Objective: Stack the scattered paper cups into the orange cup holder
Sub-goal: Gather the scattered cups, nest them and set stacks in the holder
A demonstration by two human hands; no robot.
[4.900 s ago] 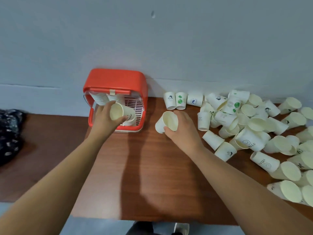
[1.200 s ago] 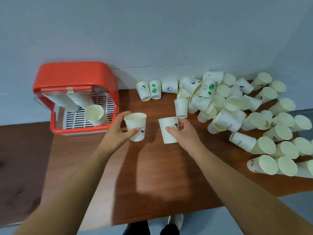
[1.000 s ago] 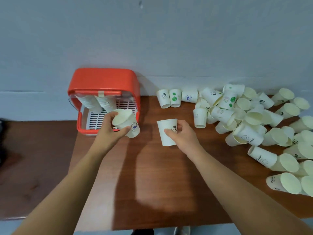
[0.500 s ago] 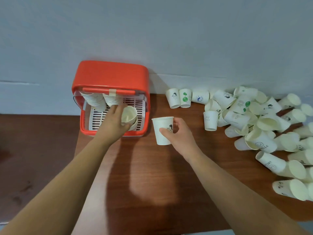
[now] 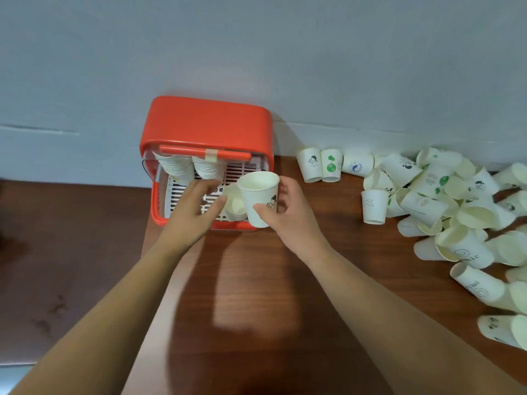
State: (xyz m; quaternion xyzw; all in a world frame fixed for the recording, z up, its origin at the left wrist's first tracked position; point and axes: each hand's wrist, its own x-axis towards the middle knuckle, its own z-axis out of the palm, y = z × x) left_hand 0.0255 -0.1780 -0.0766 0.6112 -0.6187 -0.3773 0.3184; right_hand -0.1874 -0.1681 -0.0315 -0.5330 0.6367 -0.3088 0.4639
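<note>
The orange cup holder (image 5: pixel 205 124) stands open against the wall, with two stacks of white cups (image 5: pixel 175 168) hanging inside over a white grid. A further cup (image 5: pixel 234 202) lies on its side on the grid. My left hand (image 5: pixel 195 213) reaches into the holder with straight fingers, its thumb beside that lying cup, and holds nothing. My right hand (image 5: pixel 288 212) grips an upright paper cup (image 5: pixel 261 199) with a small printed figure, just in front of the holder's right side. Several scattered paper cups (image 5: pixel 456 212) are heaped on the table to the right.
The brown wooden table (image 5: pixel 256 295) runs along a grey wall. Three cups stand upside down in a row (image 5: pixel 330 166) by the wall, and one alone (image 5: pixel 373 206) nearer me. The table's left edge lies just left of the holder, with dark floor beyond.
My left hand carried a cup into the holder and let it go on the grid. My right hand lifted its cup and brought it left, up to the holder's front.
</note>
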